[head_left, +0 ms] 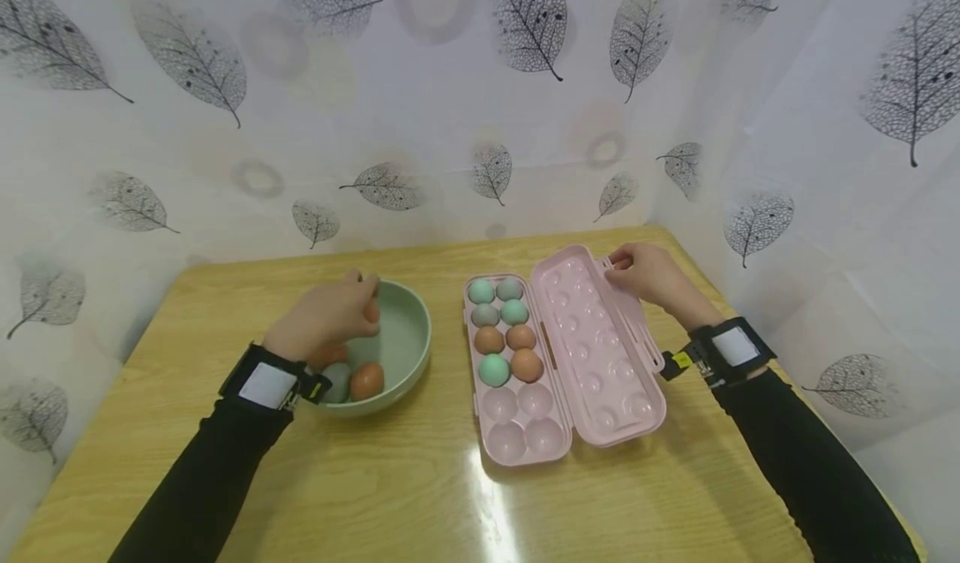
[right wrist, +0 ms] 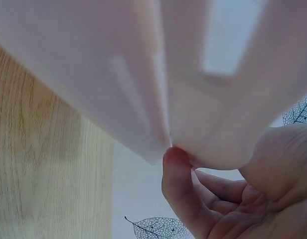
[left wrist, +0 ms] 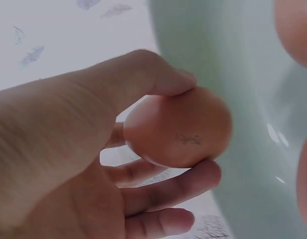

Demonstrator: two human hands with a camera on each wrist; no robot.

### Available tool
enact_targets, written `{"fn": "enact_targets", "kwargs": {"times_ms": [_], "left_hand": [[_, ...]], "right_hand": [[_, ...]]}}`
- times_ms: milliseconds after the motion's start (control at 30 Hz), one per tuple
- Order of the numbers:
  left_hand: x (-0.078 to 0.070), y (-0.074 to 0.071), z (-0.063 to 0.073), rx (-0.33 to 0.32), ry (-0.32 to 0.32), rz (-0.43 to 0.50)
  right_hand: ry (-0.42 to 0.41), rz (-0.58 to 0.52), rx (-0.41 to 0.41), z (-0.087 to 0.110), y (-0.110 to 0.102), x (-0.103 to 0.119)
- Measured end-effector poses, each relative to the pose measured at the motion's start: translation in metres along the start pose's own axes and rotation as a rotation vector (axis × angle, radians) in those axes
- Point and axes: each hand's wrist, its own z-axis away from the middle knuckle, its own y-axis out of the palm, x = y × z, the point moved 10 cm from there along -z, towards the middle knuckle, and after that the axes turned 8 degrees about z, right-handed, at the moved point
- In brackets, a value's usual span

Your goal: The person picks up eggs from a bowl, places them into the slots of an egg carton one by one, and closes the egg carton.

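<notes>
Near left: bowl [head_left: 408, 342] on the table [head_left: 375, 480], with a brown and a pale egg at its near side. Left hand [head_left: 326, 317] is over the bowl, thumb and fingers curled round a brown egg [left wrist: 178, 130]. Right of the bowl: open pink carton [head_left: 517, 430], eight eggs in its far cells, four near cells vacant. Far right: right hand [head_left: 647, 273] pinches the far edge of the lid [head_left: 600, 355], fingers bent.
</notes>
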Motion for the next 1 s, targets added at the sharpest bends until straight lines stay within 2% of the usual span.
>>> {"fn": "enact_targets", "kwargs": {"times_ms": [167, 300, 500, 700, 1000], "left_hand": [[-0.019, -0.003, 0.005, -0.010, 0.045, -0.016], [-0.034, -0.002, 0.008, -0.008, 0.073, 0.023], [-0.057, 0.003, 0.007, 0.013, 0.124, 0.023], [-0.073, 0.012, 0.008, 0.028, 0.136, -0.022], [-0.089, 0.017, 0.008, -0.017, 0.182, -0.058]], "right_hand": [[0.004, 0.001, 0.002, 0.000, 0.000, 0.000], [0.008, 0.000, 0.005, 0.000, -0.001, 0.001], [0.017, -0.002, 0.004, 0.001, 0.000, 0.000], [0.017, -0.005, 0.003, 0.001, 0.000, -0.001], [0.004, 0.009, -0.009, 0.001, -0.001, 0.001]]}}
